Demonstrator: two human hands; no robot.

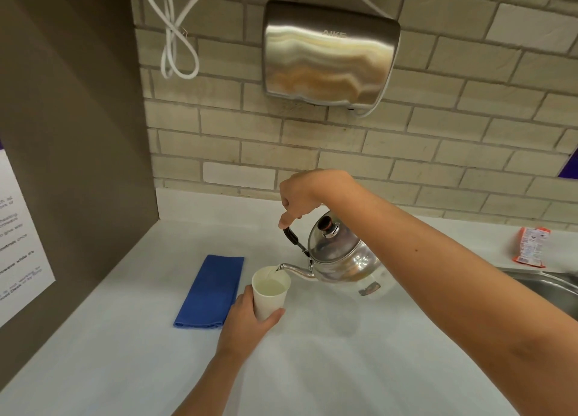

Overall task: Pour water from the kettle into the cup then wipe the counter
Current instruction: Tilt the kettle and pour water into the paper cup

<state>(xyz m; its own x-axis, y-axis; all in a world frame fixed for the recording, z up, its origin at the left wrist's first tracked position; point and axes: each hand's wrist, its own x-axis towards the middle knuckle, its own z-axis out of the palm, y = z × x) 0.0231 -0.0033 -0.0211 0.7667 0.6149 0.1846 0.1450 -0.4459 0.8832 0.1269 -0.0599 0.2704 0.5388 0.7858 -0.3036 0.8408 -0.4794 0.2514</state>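
A shiny steel kettle (339,253) hangs tilted to the left above the white counter (312,359). My right hand (305,196) grips its black handle from above. The spout tip sits over the rim of a white paper cup (269,290), and water runs into it. The cup holds pale liquid well up its wall. My left hand (247,318) wraps around the cup's lower part and steadies it on the counter. A folded blue cloth (211,292) lies flat just left of the cup.
A steel sink (550,290) is set into the counter at the right edge. An orange packet (531,246) lies behind it. A metal hand dryer (328,55) hangs on the brick wall above. A brown side panel with a notice closes off the left.
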